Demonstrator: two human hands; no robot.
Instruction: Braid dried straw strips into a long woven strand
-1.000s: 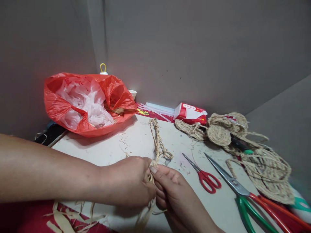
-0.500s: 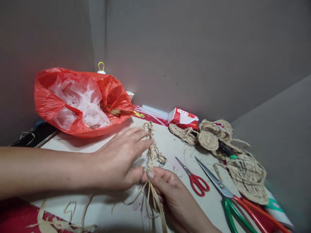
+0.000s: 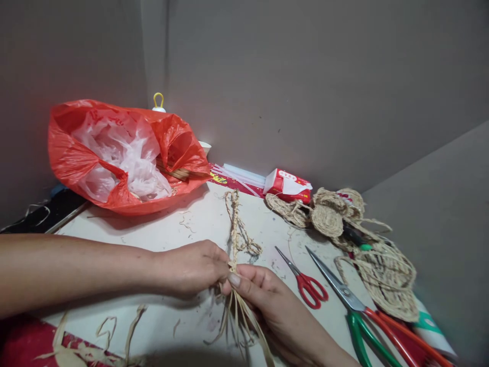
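Note:
A thin braid of straw-coloured fibre (image 3: 234,229) runs up the white tabletop, its far part looping to the right. At its near end my left hand (image 3: 198,267) is closed with the fingers curled around the braid. My right hand (image 3: 263,290) pinches the same spot between thumb and forefinger. Loose flat strands (image 3: 239,316) fan out below the two hands toward me. The fingertips of my left hand are partly hidden behind the braid and my right thumb.
Right of my hands lie red-handled scissors (image 3: 305,283) and larger shears (image 3: 353,300). Coiled woven fibre pieces (image 3: 385,275) are heaped beyond, beside a red tissue pack (image 3: 288,184). A red plastic bag (image 3: 87,168) stands back left. Loose fibre scraps (image 3: 132,331) lie front left.
My left hand, earlier spread flat with fingers stretched over the braid, has drawn back and curled closed at its near end. My right hand keeps its pinch.

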